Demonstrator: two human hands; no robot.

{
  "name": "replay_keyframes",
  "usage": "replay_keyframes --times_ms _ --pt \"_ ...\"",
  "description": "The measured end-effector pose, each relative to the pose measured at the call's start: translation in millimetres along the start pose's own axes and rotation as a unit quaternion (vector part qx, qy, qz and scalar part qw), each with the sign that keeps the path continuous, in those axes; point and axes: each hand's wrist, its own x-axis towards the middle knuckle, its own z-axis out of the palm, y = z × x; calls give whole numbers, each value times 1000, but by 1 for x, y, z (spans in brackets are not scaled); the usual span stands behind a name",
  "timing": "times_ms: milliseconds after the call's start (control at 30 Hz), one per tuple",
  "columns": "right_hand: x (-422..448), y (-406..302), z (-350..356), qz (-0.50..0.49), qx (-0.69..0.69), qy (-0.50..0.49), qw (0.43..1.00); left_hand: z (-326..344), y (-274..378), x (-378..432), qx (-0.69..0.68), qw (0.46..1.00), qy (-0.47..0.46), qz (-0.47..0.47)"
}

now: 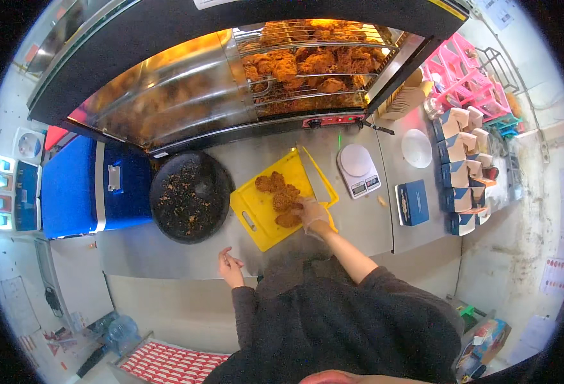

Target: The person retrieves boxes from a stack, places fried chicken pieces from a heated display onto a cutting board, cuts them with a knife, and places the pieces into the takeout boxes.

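My right hand (313,217), in a clear plastic glove, reaches onto a yellow cutting board (268,231). Its fingertips touch the right side of several pieces of fried chicken (286,196) lying in a row there; whether they grip a piece cannot be made out. My left hand (230,267) is bare and hovers by the front edge of the steel counter (176,259), holding nothing, its fingers loosely bent and apart. Yellow tongs (321,177) lie along the board's right side, their lower end partly behind my right hand.
Behind the counter's work area stands a lit warming cabinet (263,126) with fried chicken on racks. Left are a black round pan (215,192) with crumbs and a blue cooler box (70,187). Rightward sit a kitchen scale (356,163), white bowl (416,148), blue box (413,203) and open cartons (455,173).
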Motion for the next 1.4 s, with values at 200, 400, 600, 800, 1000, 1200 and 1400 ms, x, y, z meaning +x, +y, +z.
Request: replay_keyframes --times_ms 200,400,600,800,1000,1200,1400 --pt "19 25 -2 -20 -63 -21 998 3 -4 -1 7 1000 -14 9" --pt "44 -53 -37 -20 -170 3 985 -11 -25 2 0 1000 5 -9" --pt "114 -98 -20 -206 -164 -99 960 -8 -5 13 1 1000 2 -2" --pt "163 -72 -2 -267 -258 -148 917 -18 -5 7 8 1000 7 -1" --pt "154 -27 -18 -285 -155 -69 943 -13 -27 12 11 999 0 -30" --pt "12 3 -30 61 -179 110 976 -8 -7 24 -8 1000 0 -22" --pt "-29 20 -25 175 -8 72 982 52 43 72 -13 994 -57 90"
